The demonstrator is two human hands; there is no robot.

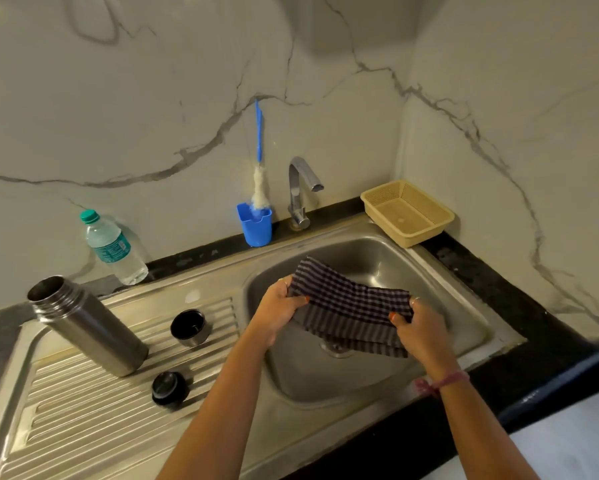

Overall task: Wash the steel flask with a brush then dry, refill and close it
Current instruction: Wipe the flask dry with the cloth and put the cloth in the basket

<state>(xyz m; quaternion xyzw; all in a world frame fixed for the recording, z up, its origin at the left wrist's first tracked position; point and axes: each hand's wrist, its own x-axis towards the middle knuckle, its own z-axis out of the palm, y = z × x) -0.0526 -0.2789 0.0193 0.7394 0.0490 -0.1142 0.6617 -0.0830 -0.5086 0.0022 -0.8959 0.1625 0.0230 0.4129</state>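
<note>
- While the cloth (351,306) hangs over the sink (464,299), the left hand (279,308) pinches its left edge and the right hand (419,327) pinches its right edge.
- Flask (86,323) stands open and upright on the drainboard (83,410), well left of both hands.
- Cup lid (189,327) and stopper (169,388) lie just beside it.
- Brush (259,168) stands in a blue holder (255,223) near the tap (299,192).
- Water bottle (112,247) stands behind the flask; a basket (407,213) sits right of the tap.
</note>
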